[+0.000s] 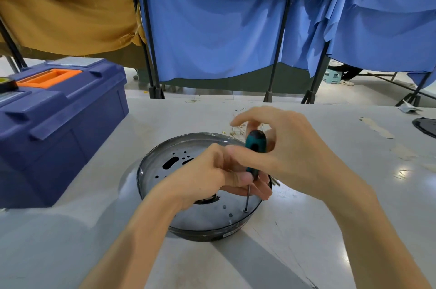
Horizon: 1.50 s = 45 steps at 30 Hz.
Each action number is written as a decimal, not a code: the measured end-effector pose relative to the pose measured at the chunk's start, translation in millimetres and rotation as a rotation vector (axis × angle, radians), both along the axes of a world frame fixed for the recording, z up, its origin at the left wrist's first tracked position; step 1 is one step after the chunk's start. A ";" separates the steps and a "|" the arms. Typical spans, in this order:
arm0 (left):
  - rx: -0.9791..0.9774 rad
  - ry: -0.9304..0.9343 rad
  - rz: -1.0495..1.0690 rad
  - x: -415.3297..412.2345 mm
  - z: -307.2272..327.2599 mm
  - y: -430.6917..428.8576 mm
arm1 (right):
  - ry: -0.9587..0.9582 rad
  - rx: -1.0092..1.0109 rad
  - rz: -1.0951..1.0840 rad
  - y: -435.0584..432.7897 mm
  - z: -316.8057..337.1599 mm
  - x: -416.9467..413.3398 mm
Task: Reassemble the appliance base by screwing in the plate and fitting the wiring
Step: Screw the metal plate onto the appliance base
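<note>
1. In the lower middle of the frame, on the pale table, sits the appliance base: a round, shallow, dark shell with a glossy rim.
2. Inside it lies a grey metal plate, pierced by small round holes and 1 long slot at its upper left.
3. A screwdriver with a teal and black handle stands nearly upright over the plate's lower right edge, its thin tip set on a screw.
4. The right hand curls fingers and thumb round the handle's top; the left hand pinches its lower end, so both hands meet on the tool.
5. The left hand covers the plate's centre, where a dark opening shows only partly.
6. Small brass-coloured bits behind the base are blurred and mostly hidden by the right hand.
7. A blue toolbox is cut off at the left edge.
</note>
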<state>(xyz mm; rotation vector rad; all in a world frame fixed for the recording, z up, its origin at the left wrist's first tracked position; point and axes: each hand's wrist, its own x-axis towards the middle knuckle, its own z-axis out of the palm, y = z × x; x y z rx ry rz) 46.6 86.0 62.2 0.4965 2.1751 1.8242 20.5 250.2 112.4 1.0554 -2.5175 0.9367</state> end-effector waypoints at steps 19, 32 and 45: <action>-0.005 -0.035 -0.038 -5.0 1.7 -1.2 | -0.041 -0.002 0.044 2.3 -3.4 -5.4; -0.471 0.095 0.086 -5.7 -28.0 -1.2 | -0.233 0.025 0.155 26.0 2.9 -18.6; -0.353 0.090 0.103 -1.9 -31.4 1.3 | 0.236 0.086 -0.143 -29.9 -14.5 2.7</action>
